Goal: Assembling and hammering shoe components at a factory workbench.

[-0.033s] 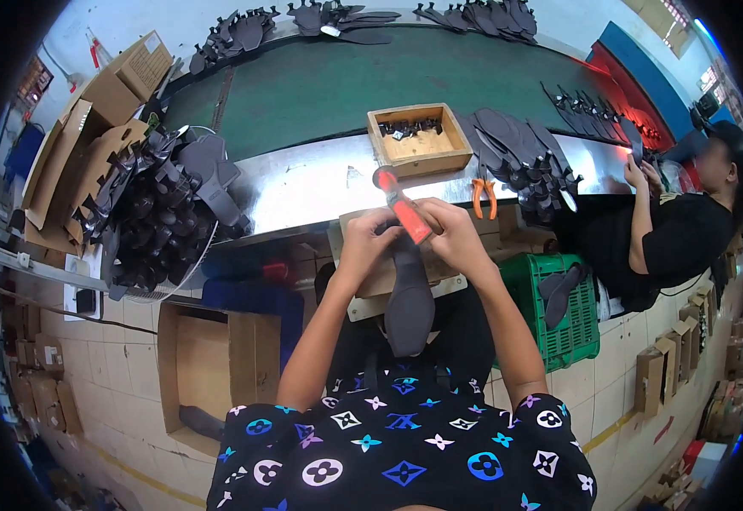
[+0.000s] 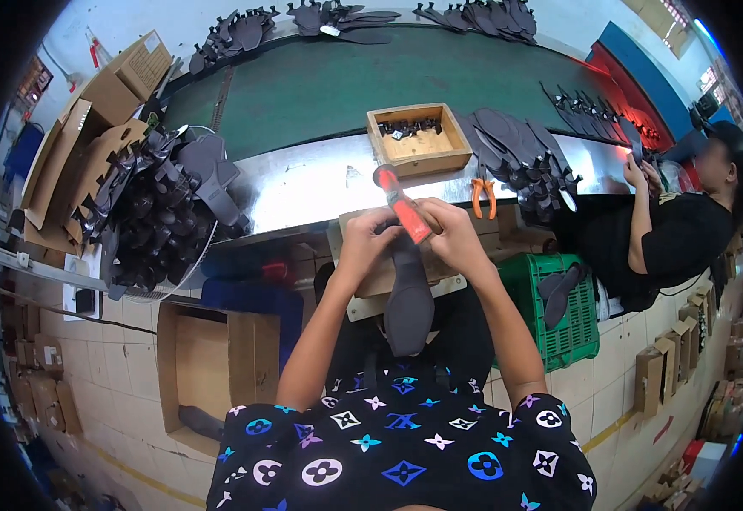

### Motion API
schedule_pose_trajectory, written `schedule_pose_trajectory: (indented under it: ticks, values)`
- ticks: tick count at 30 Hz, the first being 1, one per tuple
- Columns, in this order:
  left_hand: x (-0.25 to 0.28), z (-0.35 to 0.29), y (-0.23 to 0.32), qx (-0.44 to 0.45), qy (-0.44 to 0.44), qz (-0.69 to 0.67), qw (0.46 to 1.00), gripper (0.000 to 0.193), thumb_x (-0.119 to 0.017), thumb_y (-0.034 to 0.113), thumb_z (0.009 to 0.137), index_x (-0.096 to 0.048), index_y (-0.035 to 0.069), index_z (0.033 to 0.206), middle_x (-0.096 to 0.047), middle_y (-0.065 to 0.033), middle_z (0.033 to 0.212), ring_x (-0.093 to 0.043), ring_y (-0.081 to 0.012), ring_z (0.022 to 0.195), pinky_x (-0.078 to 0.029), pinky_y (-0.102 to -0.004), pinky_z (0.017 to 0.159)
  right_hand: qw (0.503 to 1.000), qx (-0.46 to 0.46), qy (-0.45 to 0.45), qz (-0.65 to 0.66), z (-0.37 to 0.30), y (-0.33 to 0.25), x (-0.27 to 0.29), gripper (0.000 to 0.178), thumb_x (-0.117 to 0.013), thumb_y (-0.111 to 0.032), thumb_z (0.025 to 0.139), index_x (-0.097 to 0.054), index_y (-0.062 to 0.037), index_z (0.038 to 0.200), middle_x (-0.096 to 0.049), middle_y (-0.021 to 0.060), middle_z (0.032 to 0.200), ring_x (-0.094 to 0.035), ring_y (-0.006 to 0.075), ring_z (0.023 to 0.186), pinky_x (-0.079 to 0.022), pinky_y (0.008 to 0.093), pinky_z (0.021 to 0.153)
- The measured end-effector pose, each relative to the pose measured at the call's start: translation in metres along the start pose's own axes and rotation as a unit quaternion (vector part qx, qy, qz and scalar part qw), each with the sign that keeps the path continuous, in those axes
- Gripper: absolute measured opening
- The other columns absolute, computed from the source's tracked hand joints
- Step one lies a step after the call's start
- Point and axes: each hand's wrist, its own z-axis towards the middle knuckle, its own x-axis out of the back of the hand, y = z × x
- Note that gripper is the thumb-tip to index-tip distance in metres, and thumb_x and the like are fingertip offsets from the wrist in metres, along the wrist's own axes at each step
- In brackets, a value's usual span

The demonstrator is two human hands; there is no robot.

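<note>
My left hand [image 2: 366,247] is closed at the far, heel end of a dark grey shoe sole [image 2: 410,311], whose wide end points toward my body. In my closed right hand [image 2: 455,240] is a red-headed hammer [image 2: 407,215]; its round striking face points away from me. Its handle is mostly hidden by my fingers. The hammer head lies over the sole's heel end, covering what the fingertips touch there. Under the sole is a pale wooden stand [image 2: 371,305] in front of my lap.
Beyond my hands, a metal-edged bench holds a wooden box [image 2: 418,140] of small dark parts, orange-handled pliers [image 2: 484,198] and piled soles [image 2: 516,153]. More heaped parts [image 2: 154,204] are left. A cardboard box [image 2: 197,362] and green crate [image 2: 563,311] flank me. A co-worker [image 2: 686,221] sits right.
</note>
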Motion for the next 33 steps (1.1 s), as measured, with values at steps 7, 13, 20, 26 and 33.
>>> schedule_pose_trajectory:
  ticks: [7,13,20,26,33]
  values:
    - [-0.003,0.001,-0.011,-0.049,0.002,0.006,0.999,0.03,-0.073,0.006,0.08,-0.068,-0.002,0.109,-0.071,-0.0123,0.094,-0.063,-0.0145,0.084,-0.05,-0.0292,0.076,0.988,-0.127,0.014,0.085,-0.003,0.013,-0.006,0.023,-0.065,0.001,0.081,-0.064,0.0061,0.104,-0.067,0.0141,0.097,-0.065,0.0268,0.087,-0.05,0.0327,0.078]
    - [0.004,0.003,-0.006,-0.014,-0.009,0.004,1.0,0.031,-0.074,0.008,0.079,-0.069,-0.001,0.108,-0.071,-0.0168,0.101,-0.068,-0.023,0.09,-0.051,-0.0333,0.081,1.0,-0.021,-0.016,0.002,-0.002,-0.006,0.001,0.023,-0.067,-0.003,0.081,-0.063,0.0026,0.103,-0.062,0.0175,0.092,-0.061,0.0352,0.089,-0.048,0.0366,0.076]
    - [0.002,0.001,-0.015,0.072,-0.046,-0.125,0.988,0.03,-0.072,0.005,0.082,-0.071,0.0,0.111,-0.072,-0.0047,0.097,-0.064,-0.01,0.087,-0.051,-0.0252,0.079,0.979,-0.187,0.049,0.066,-0.026,-0.057,0.018,0.027,-0.061,-0.01,0.094,-0.057,-0.0009,0.119,-0.06,0.0191,0.079,-0.064,0.0345,0.072,-0.049,0.0357,0.067]
    - [0.002,0.003,-0.02,0.064,-0.045,-0.129,0.988,0.027,-0.069,0.002,0.084,-0.071,-0.001,0.111,-0.072,-0.0056,0.099,-0.065,-0.0103,0.089,-0.052,-0.0247,0.08,0.986,-0.147,0.059,-0.046,-0.053,-0.079,0.017,0.026,-0.056,-0.011,0.097,-0.053,0.0041,0.118,-0.063,0.0218,0.081,-0.064,0.0371,0.075,-0.049,0.0432,0.065]
    - [0.008,0.0,-0.02,0.026,-0.053,-0.003,0.998,0.061,-0.077,0.02,0.081,-0.053,-0.002,0.133,-0.072,-0.0098,0.109,-0.065,-0.0211,0.103,-0.047,-0.0339,0.093,0.988,-0.057,0.12,-0.077,-0.054,-0.124,0.042,0.026,-0.053,-0.012,0.099,-0.057,0.0084,0.116,-0.067,0.0088,0.083,-0.064,0.0212,0.069,-0.048,0.0377,0.06]
